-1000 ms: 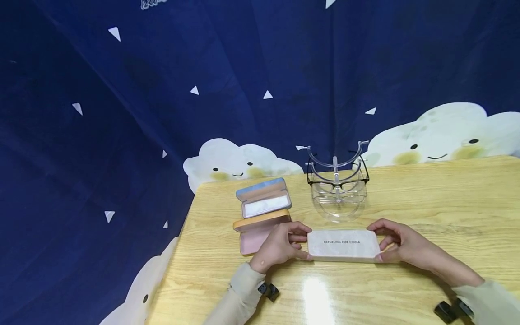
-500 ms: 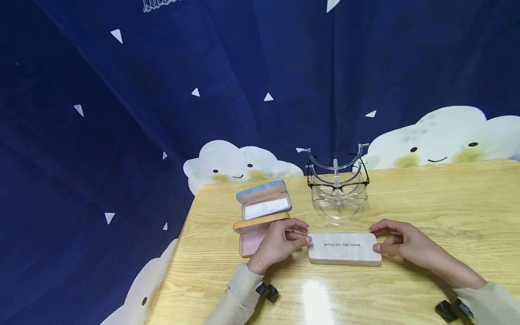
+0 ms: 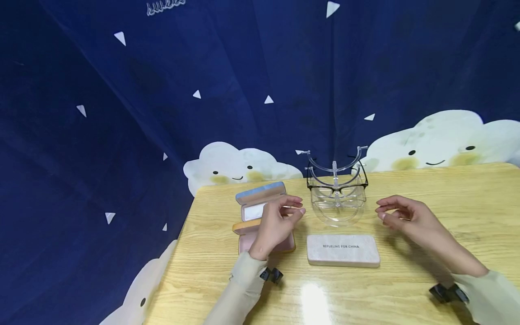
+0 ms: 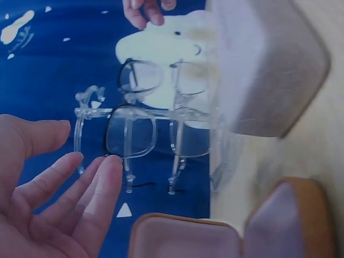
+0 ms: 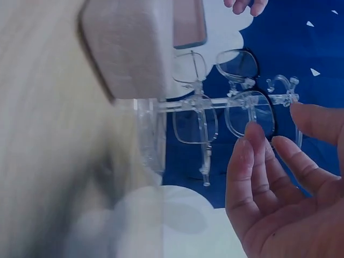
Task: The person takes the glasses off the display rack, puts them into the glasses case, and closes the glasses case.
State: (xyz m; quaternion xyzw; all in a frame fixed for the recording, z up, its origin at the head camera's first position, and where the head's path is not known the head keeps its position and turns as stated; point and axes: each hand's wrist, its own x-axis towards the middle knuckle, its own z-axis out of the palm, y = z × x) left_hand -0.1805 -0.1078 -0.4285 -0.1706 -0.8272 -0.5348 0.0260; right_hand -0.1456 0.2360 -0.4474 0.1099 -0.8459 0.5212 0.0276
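A closed pale glasses case [image 3: 343, 257] lettered "REFUELING FOR CHINA" lies on the table, with neither hand touching it. My left hand [image 3: 277, 225] hovers over the open orange case, its fingers loosely bent and holding nothing. Apart from it, my right hand [image 3: 410, 221] is in the air to the right, also holding nothing. Between and beyond them stands a clear display stand [image 3: 335, 169]. It bears black-topped glasses [image 3: 337, 189], with clear-framed glasses [image 5: 195, 143] on a lower tier. In the left wrist view, the fingertips [image 4: 112, 164] appear in front of the stand.
Left of the pale case lie an open orange glasses case [image 3: 246, 227], partly hidden by my left hand, and an open blue one [image 3: 260, 193] holding something white. The wooden table [image 3: 459, 198] meets a dark blue curtain [image 3: 260, 58] behind.
Both hands have let go of the pale case's ends and risen away from it, toward the stand's two sides. The case stays on the table.
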